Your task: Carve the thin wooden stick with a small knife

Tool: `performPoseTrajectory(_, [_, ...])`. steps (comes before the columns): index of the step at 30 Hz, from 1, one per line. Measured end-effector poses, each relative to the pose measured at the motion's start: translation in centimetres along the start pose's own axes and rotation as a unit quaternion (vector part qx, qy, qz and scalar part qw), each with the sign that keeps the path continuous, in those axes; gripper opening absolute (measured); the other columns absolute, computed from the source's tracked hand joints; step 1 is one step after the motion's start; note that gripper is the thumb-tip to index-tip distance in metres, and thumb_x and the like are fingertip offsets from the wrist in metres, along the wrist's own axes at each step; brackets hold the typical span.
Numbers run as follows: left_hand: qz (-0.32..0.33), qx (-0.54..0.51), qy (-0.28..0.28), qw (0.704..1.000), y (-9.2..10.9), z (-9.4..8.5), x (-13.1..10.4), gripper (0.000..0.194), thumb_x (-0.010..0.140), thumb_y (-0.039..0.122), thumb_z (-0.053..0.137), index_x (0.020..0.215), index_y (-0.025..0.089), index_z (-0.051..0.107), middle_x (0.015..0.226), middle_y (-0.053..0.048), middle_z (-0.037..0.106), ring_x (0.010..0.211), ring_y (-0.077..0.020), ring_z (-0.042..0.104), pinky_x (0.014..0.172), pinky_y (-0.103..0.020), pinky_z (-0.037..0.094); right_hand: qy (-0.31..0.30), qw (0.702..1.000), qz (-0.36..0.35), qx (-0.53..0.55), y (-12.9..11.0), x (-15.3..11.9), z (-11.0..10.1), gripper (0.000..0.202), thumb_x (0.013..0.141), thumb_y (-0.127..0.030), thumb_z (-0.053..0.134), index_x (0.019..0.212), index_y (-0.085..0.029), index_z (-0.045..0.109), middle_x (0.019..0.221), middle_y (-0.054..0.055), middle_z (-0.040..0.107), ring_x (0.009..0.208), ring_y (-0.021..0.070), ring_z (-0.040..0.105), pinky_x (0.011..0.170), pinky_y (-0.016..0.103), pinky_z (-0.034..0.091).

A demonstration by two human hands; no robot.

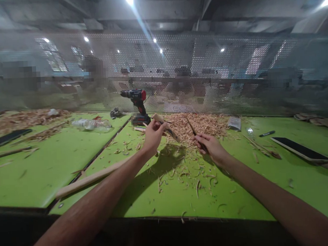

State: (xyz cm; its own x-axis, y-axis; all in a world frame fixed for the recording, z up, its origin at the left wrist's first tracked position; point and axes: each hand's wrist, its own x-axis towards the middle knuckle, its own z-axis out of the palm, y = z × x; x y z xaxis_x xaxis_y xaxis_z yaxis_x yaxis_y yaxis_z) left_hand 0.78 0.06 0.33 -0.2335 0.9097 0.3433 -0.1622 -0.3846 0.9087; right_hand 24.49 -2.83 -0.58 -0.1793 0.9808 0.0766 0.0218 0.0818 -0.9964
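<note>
My left hand point(154, 134) is closed on a short, flat piece of wood point(168, 129), tilted down to the right with a dark mark on it. To its right, my right hand point(208, 144) grips a thin dark tool point(191, 125) that points up and to the left; its exact kind I cannot make out. The wood and the tool are apart. Behind and below them curled wood shavings point(207, 124) lie heaped on the green table point(232, 203).
A cordless drill point(138, 104) stands behind my left hand. A long wooden strip point(93, 180) lies under my left forearm. Plastic bottle point(92, 124) at left; small packet point(234, 123), marker point(267, 133) and dark flat slab point(301, 149) at right. A perforated screen point(156, 79) rises behind.
</note>
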Motion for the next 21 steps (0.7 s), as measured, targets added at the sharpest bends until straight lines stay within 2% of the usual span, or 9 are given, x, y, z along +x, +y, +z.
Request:
performPoseTrajectory(4, [-0.078,-0.114,0.002,0.990,0.4,0.2,-0.4,0.034,0.074,0.030,0.086,0.089,0.020,0.058,0.081,0.000,0.070,0.069,-0.0131,0.069,0.073,-0.030,0.060,0.040,0.999,-0.017,0.017,0.2,0.3,-0.2,0.030,0.082,-0.049,0.081,0.084,-0.023,0.066,0.071,-0.001,0.057,0.049,0.0093,0.042,0.045,0.025,0.033])
performPoseTrajectory(9, [-0.090,-0.164,-0.029,0.982,0.6,0.5,-0.9,0.030,0.073,0.024,0.087,0.079,0.017,0.059,0.081,-0.001,0.072,0.078,-0.0150,0.074,0.092,-0.038,0.064,0.043,0.999,-0.023,0.013,0.1,0.3,-0.2,0.026,0.086,-0.044,0.077,0.085,-0.022,0.063,0.081,0.002,0.066,0.053,0.0117,0.053,0.051,0.029,0.045])
performPoseTrajectory(12, [-0.121,-0.162,-0.069,0.977,0.6,0.4,-1.3,0.022,0.078,0.027,0.082,0.080,0.016,0.064,0.079,-0.005,0.075,0.079,-0.0191,0.077,0.087,-0.038,0.066,0.044,0.999,-0.027,0.013,-0.1,0.1,-0.2,0.021,0.089,-0.042,0.075,0.090,-0.023,0.065,0.086,0.004,0.071,0.056,0.0132,0.058,0.057,0.031,0.050])
performPoseTrajectory(15, [-0.163,-0.147,-0.105,0.970,0.8,0.2,-1.5,0.019,0.084,0.029,0.078,0.090,0.013,0.070,0.082,-0.010,0.079,0.079,-0.0229,0.080,0.078,-0.036,0.067,0.055,0.998,-0.018,0.023,-0.5,-0.1,-0.3,0.018,0.090,-0.039,0.074,0.096,-0.023,0.069,0.071,0.001,0.066,0.060,0.0166,0.062,0.059,0.031,0.053])
performPoseTrajectory(21, [-0.200,-0.110,-0.202,0.952,1.6,-0.1,-1.5,0.020,0.087,0.028,0.078,0.095,0.015,0.066,0.090,-0.012,0.081,0.077,-0.0203,0.079,0.062,-0.026,0.060,0.097,0.993,-0.038,0.045,-0.7,0.2,-0.9,0.020,0.089,-0.038,0.077,0.099,-0.023,0.070,0.069,0.001,0.066,0.060,0.0164,0.064,0.057,0.028,0.054])
